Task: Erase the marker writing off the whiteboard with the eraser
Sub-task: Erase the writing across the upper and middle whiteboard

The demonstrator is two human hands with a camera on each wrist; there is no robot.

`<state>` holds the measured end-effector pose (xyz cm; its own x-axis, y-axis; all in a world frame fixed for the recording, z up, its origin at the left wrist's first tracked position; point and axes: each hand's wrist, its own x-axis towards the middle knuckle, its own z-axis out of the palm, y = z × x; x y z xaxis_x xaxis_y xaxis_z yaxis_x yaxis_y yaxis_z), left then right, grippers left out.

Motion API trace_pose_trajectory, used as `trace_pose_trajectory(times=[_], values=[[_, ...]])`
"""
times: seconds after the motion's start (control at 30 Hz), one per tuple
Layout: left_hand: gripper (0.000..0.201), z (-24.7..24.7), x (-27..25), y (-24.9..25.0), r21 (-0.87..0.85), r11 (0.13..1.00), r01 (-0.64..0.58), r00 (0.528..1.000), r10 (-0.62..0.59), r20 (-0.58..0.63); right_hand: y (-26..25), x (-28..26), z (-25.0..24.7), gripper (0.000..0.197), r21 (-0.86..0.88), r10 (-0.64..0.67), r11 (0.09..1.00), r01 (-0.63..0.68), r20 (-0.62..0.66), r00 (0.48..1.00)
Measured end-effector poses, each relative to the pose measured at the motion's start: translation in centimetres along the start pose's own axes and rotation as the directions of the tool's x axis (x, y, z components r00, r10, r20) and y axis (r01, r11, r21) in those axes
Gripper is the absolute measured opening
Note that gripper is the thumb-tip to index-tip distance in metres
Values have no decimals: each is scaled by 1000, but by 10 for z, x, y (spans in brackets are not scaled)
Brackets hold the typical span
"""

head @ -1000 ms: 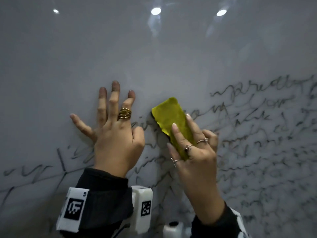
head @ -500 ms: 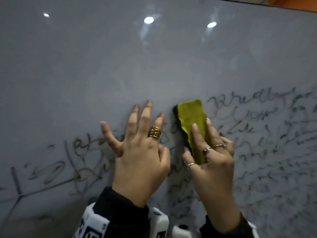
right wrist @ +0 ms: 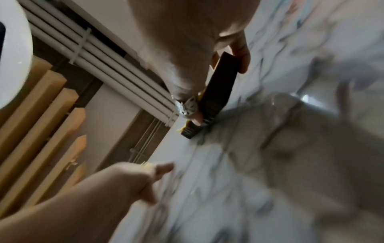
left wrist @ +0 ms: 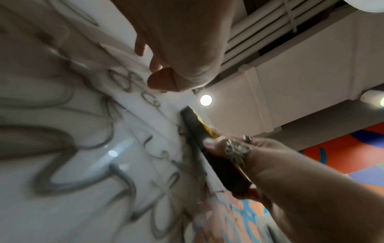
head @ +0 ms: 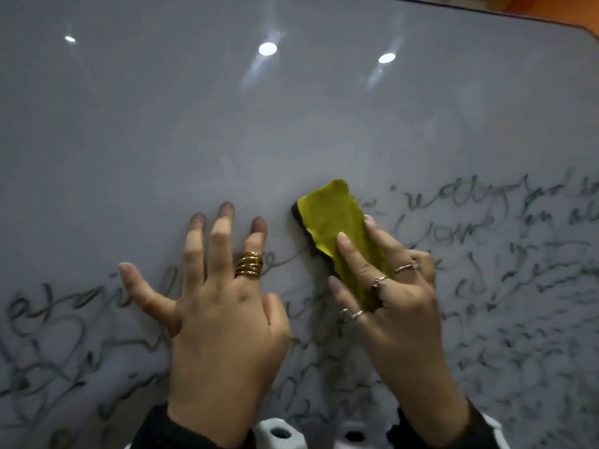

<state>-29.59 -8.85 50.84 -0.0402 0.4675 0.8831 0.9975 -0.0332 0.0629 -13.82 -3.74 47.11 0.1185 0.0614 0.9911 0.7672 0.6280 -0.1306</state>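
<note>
A whiteboard (head: 291,124) fills the head view, its lower half covered in grey marker writing (head: 470,228) and its upper half wiped. My right hand (head: 382,286) grips a yellow-backed eraser (head: 334,218) with a black pad and holds it flat against the board at the top edge of the writing. The eraser (left wrist: 197,129) shows edge-on in the left wrist view, and the eraser (right wrist: 220,88) shows again in the right wrist view. My left hand (head: 220,286) lies flat on the board just left of it, fingers spread and straight, fingertips smudged dark.
The board's dark top edge (head: 486,9) runs along the upper right, with an orange wall (head: 567,6) behind it. Ceiling lights reflect in the wiped area. Ceiling pipes (left wrist: 270,24) and a coloured mural (left wrist: 343,148) show in the left wrist view.
The eraser has swept to the right along the top line of writing, clearing marks beside my left hand. My left hand stays pressed flat on the board. The view has tilted upward.
</note>
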Motion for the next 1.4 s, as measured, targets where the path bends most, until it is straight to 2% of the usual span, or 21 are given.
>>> trace_pose_trajectory(times=[0.07, 0.13, 0.2, 0.23, 0.33, 0.4, 0.47, 0.53, 0.6, 0.67, 0.77, 0.83, 0.9, 1.0, 1.07, 1.13, 1.2, 1.27, 1.4], values=[[68, 3, 0, 2, 20, 1000, -1, 1000, 1, -16, 28, 2, -9, 45, -27, 97, 995, -98, -62, 993], [66, 6, 0, 4, 44, 999, 8, 1000, -7, -23, 53, 4, -17, 46, -62, 232, 968, -245, -163, 959], [64, 8, -1, 9, 51, 998, 25, 999, -24, -31, 56, 6, -16, 47, -77, 279, 951, -300, -207, 938], [62, 9, -1, 11, 49, 998, 37, 999, -35, -37, 48, 7, -13, 46, -68, 249, 961, -267, -199, 948], [54, 11, 0, 17, 40, 997, 62, 996, -59, -60, 9, 5, 2, 44, 4, 45, 999, -45, -86, 995], [52, 14, 1, 17, 44, 997, 70, 995, -66, -68, 0, 0, 6, 43, 14, -21, 1000, 22, -38, 999], [51, 16, 0, 15, 58, 996, 65, 996, -61, -65, 15, -2, -1, 45, 9, 68, 998, -68, -86, 994], [50, 18, 0, 12, 64, 996, 56, 996, -52, -69, 39, 1, -12, 45, -20, 208, 976, -216, -195, 958], [51, 21, -1, 11, 76, 996, 51, 996, -45, -78, 50, 4, -17, 46, -42, 276, 955, -294, -238, 931], [52, 25, -1, 13, 76, 996, 51, 994, -44, -98, 38, 5, -11, 46, -29, 215, 974, -227, -212, 953], [52, 30, -1, 18, 53, 995, 84, 987, -75, -144, 7, 1, 1, 47, 69, 42, 997, -38, -53, 998], [50, 31, 0, 22, 39, 993, 107, 980, -99, -170, 10, 1, 0, 46, 75, 5, 997, -4, -11, 1000], [48, 32, 1, 23, 19, 993, 116, 977, -111, -184, 29, 4, -7, 46, 54, 85, 995, -82, -60, 995], [48, 34, 0, 21, 15, 994, 105, 977, -101, -188, 51, 14, -21, 47, 4, 238, 970, -242, -192, 952], [50, 34, -1, 22, 17, 994, 106, 977, -101, -188, 41, 18, -19, 47, -14, 192, 980, -197, -183, 964], [52, 34, 0, 26, 7, 993, 121, 975, -118, -187, 19, 18, -10, 45, 29, 68, 997, -66, -86, 994], [53, 34, 1, 29, 2, 990, 140, 974, -137, -181, 8, 13, -4, 44, 56, -10, 998, 11, -1, 1000], [51, 33, 2, 30, 5, 988, 154, 975, -151, -166, 20, 10, -8, 44, 54, 22, 998, -22, 5, 1000], [42, 29, -1, 26, -3, 989, 145, 981, -144, -127, 56, 12, -28, 44, -31, 214, 975, -220, -133, 968]])
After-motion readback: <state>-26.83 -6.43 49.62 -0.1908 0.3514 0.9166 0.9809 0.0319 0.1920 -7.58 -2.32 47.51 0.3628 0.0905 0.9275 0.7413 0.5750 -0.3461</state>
